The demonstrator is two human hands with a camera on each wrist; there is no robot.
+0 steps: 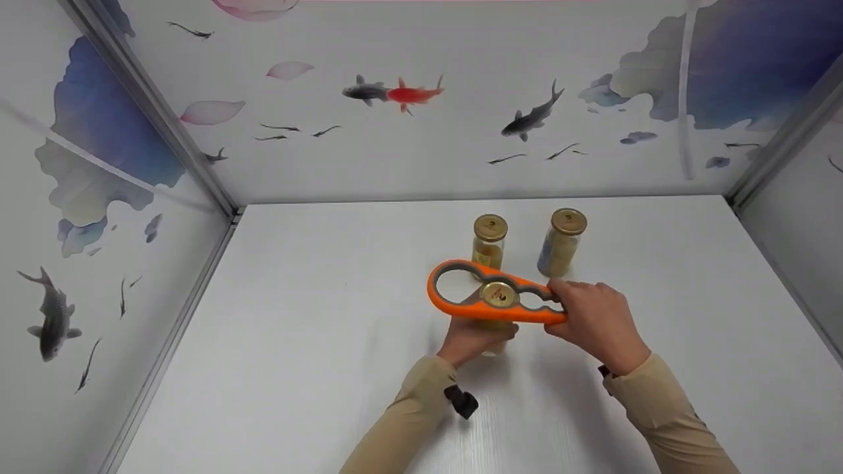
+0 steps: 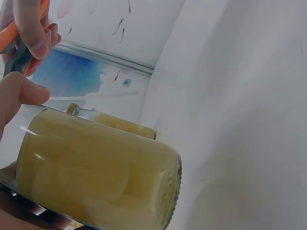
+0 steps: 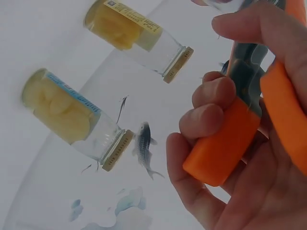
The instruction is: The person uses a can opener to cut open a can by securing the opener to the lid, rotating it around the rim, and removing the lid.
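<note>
A glass jar (image 2: 96, 167) of pale yellow contents is gripped by the left hand (image 1: 471, 339), its thumb near the jar's top in the left wrist view. Around the gold lid (image 1: 498, 294) lies an orange and grey opener (image 1: 461, 311), the lid in its middle opening. The right hand (image 1: 596, 322) grips the opener's handle end; in the right wrist view its fingers curl round the orange handle (image 3: 223, 143). The lower part of the held jar is partly hidden by the left hand in the head view.
Two more gold-lidded jars stand behind the hands on the white table (image 1: 296, 296): one with a yellow label (image 1: 489, 237), the other with a blue label (image 1: 562, 243). White walls with painted fish enclose the table at the back and sides.
</note>
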